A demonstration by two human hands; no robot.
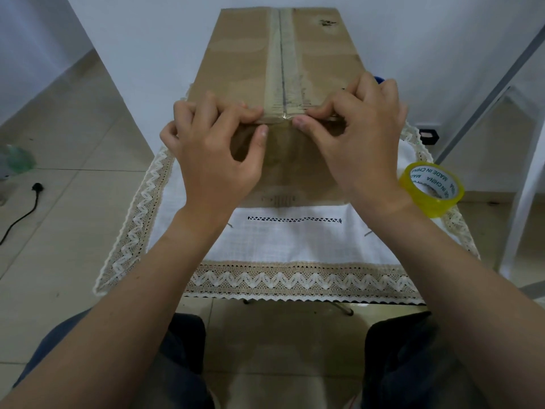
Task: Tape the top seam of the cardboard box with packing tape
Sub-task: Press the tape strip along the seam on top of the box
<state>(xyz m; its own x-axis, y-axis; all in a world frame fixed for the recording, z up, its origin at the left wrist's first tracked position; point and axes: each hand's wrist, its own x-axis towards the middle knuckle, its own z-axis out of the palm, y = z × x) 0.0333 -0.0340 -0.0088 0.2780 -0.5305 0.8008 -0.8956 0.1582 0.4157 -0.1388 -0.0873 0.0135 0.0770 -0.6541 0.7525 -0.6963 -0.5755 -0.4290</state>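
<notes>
A brown cardboard box [236, 69] stands on a small cloth-covered table. A strip of clear tape [283, 60] runs along its top seam from the far edge to the near edge. My left hand [212, 154] and my right hand [356, 137] both rest on the box's near top edge, fingers curled over it. Both thumbs press on the near face on either side of the tape's end [280, 118], which folds over the edge. A yellow roll of packing tape [432, 188] lies on the table to the right of the box, apart from both hands.
A white tablecloth [295, 243] with a lace border covers the table. A black plug and cable [35, 193] lie on the tiled floor at left. A white frame leg [525, 184] stands at right. A wall is behind the box. My knees show below the table.
</notes>
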